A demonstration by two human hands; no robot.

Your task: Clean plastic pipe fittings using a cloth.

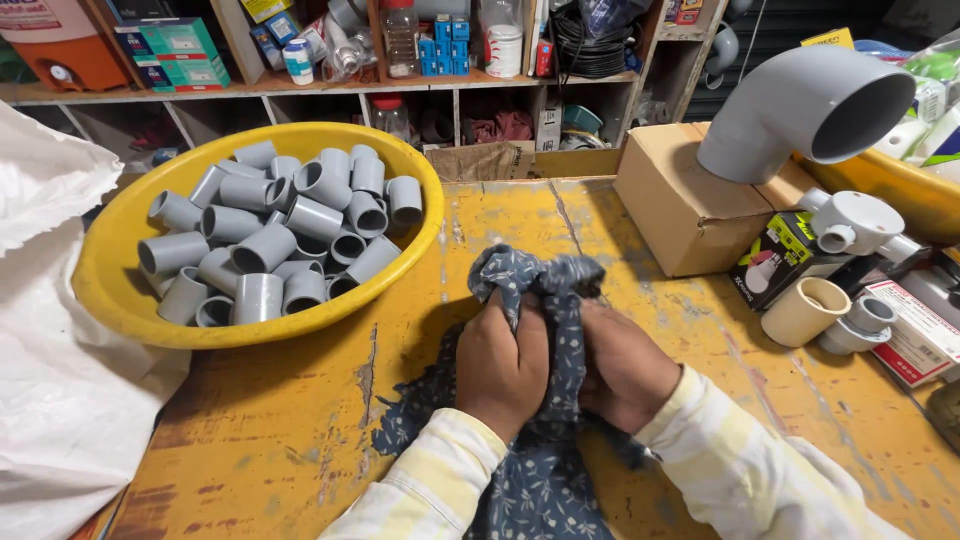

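Observation:
My left hand (503, 368) and my right hand (625, 366) are both closed around a dark blue cloth with a small white flower print (548, 282), side by side above the worn yellow table (300, 420). The cloth bunches up above my fingers and hangs down between my pale yellow sleeves. Whether anything is wrapped inside the cloth is hidden. A yellow basin (120, 300) with several short grey pipe couplings (270, 240) sits to the left of my hands.
A white sack (50, 330) lies at the left edge. To the right stand a cardboard box (680, 210), a large grey pipe elbow (800, 105), a cream fitting (803, 311), grey fittings and small boxes. Shelves of goods line the back.

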